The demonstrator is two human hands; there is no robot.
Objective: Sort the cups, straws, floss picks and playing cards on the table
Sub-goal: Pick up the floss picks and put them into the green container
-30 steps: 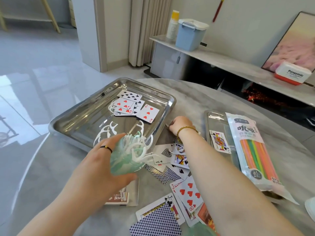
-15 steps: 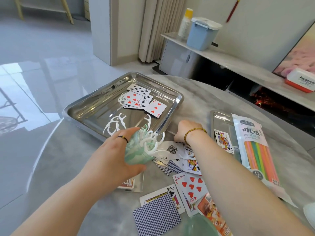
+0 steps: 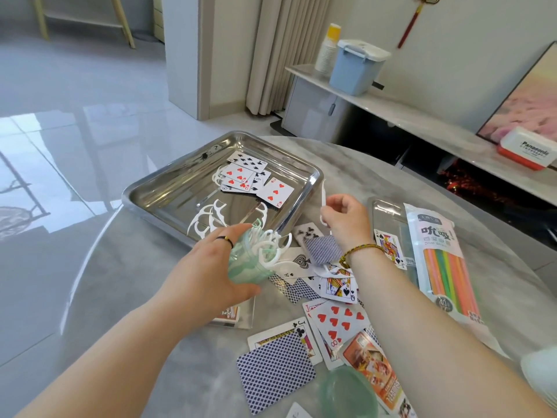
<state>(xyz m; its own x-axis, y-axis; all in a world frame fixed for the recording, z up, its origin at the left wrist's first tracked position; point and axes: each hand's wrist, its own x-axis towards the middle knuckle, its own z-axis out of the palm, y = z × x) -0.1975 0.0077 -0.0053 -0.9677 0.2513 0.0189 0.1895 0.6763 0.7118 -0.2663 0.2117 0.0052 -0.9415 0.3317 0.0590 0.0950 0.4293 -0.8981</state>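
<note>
Marble table (image 3: 376,173), both hands gripping.
Right hand (image 3: 346,220) is pinching a white floss pick (image 3: 323,196), long axis near-upright; left hand (image 3: 208,273) is gripping a pale-green cup (image 3: 245,268) bristling with picks (image 3: 272,247).

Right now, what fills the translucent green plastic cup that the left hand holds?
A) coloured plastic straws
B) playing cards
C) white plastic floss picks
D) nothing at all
C: a bunch of white plastic floss picks sticks out of the mouth of the translucent green plastic cup, which the left hand grips from the side.
</note>
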